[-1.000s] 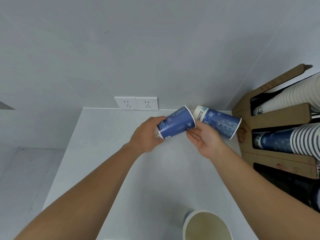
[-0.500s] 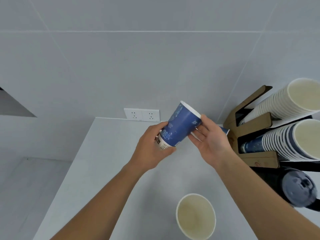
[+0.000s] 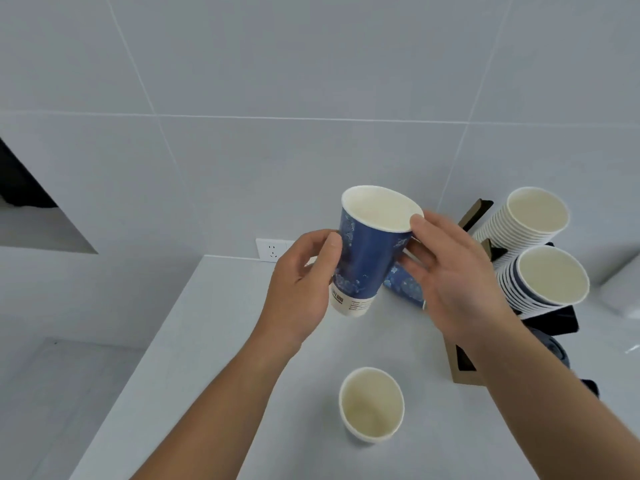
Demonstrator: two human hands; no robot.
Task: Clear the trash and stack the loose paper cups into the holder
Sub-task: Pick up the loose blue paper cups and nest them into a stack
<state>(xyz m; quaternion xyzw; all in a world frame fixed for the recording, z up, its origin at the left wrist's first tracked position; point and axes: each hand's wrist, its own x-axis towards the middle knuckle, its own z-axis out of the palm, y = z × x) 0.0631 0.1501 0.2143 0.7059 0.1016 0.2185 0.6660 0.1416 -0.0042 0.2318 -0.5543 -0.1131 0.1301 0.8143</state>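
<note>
Partway through — tall blue paper cup point(image 3: 367, 258) upright above the pale counter point(image 3: 214, 341), left hand point(image 3: 301, 289) curled around its lower side, right hand point(image 3: 453, 271) spread, thumb on the rim. Still loose: second blue cup point(image 3: 403, 284) behind, cream-lined cup point(image 3: 371, 405) standing nearby. Brown cardboard holder point(image 3: 464, 372) already carrying two stacks.
</note>
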